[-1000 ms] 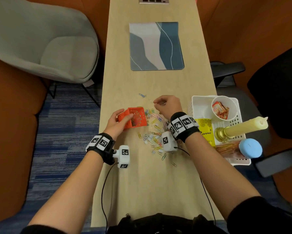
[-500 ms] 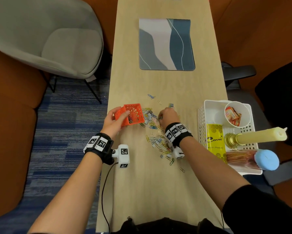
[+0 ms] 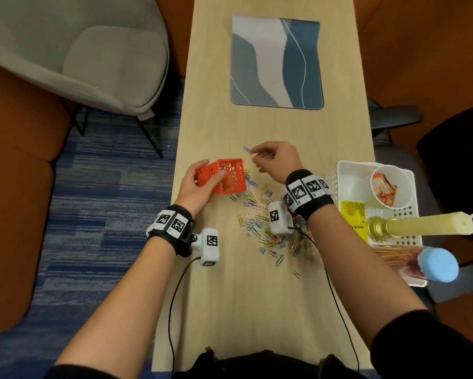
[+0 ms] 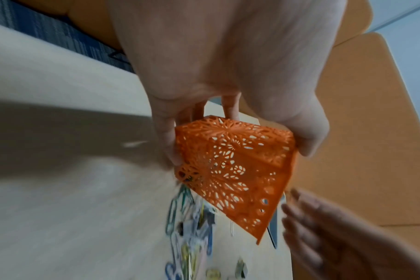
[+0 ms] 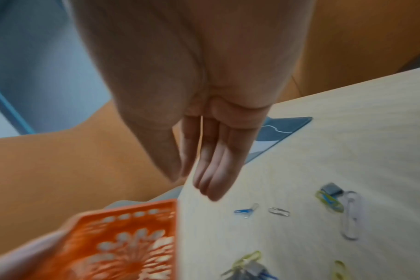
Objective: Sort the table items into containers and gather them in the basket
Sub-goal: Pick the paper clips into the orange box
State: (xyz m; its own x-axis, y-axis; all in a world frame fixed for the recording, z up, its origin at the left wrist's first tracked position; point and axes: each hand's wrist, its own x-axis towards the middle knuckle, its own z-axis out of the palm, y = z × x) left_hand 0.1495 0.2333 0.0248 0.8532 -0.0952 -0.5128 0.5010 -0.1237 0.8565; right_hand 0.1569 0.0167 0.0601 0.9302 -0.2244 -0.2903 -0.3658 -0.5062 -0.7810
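My left hand (image 3: 202, 181) grips a small orange openwork box (image 3: 231, 176) and tilts it just above the table, thumb on one wall and fingers behind (image 4: 235, 170). Loose coloured paper clips (image 3: 259, 214) lie scattered between my wrists. Beyond the box my right hand (image 3: 257, 157) reaches out, its fingertips beside a lone blue clip (image 3: 247, 149). Seen from the right wrist, its fingers (image 5: 211, 166) are straight and together and hold nothing that I can see. The white basket (image 3: 339, 170) stands at the table's right edge.
The basket holds a white cup of packets (image 3: 391, 187), a yellow packet (image 3: 352, 214), a candle in a gold holder (image 3: 421, 225) and a blue-lidded jar (image 3: 437, 265). A blue-grey mat (image 3: 277, 61) lies farther up the table. A grey chair (image 3: 76, 50) stands to the left.
My right hand has gone from the clip heap by the box out to the lone blue clip farther up the table. My left hand keeps hold of the orange box.
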